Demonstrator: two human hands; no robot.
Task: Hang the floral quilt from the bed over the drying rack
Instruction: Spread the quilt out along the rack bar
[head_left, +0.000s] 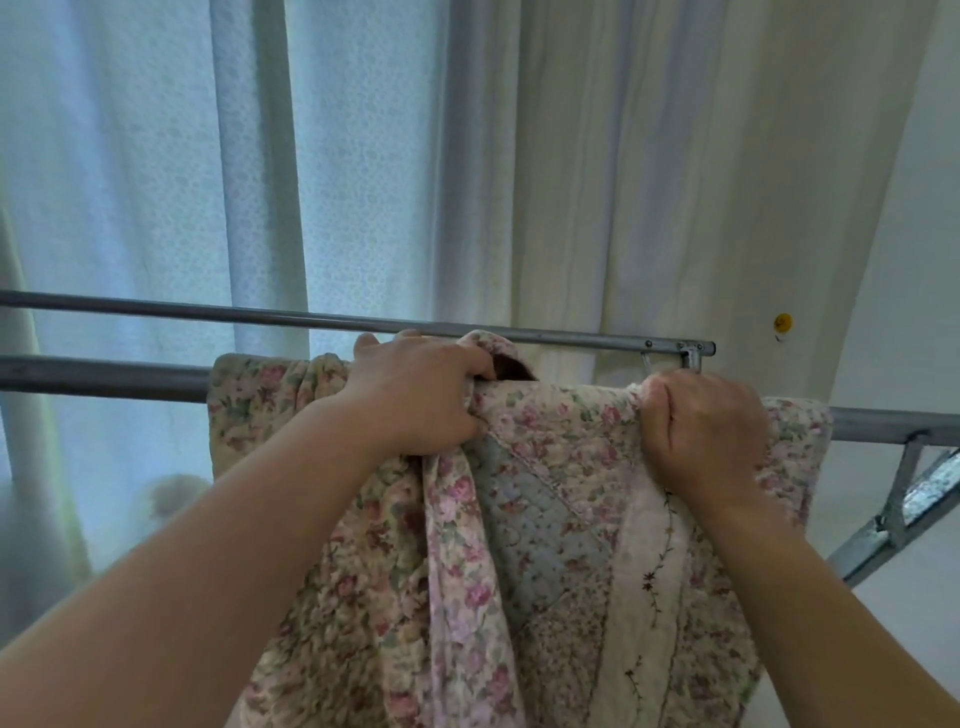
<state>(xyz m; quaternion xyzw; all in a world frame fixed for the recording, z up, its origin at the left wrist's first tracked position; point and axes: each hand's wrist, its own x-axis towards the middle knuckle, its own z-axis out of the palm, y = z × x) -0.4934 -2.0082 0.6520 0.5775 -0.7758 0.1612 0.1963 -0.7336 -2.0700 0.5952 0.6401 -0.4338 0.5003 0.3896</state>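
In the head view, the floral quilt (545, 519) is draped over the near rail (104, 375) of the metal drying rack (883, 426), with most of the visible cloth hanging down toward the camera below both hands. The left hand (415, 395) grips the top edge of the quilt where it crosses the rail; its fingers (467, 364) are curled shut around a bunched fold, and a small loop of fabric stands up just beyond them. The right hand (706, 426) is closed in a fist on the quilt's top edge, its fingers (657, 410) clamped on the cloth right at the rail. Between the two sets of fingers the quilt lies stretched over the rail, showing pink roses, a blue quilted patch and a cream band with embroidered vines. To the outside of the left fingers, a gathered section of the quilt lies over the rail, and past it the rail runs bare. To the outside of the right fingers, a short part of the quilt covers the rail before the bare metal and a slanted brace (898, 525) of the rack appear. Beyond the fingers runs the far rail (208, 312), thinner and uncovered, ending at a bracket (691, 353) just above the right hand. Behind the rack hang a sheer pale curtain (130, 156) and a cream curtain (649, 182), and a small yellow hook (783, 322) sits on the wall.
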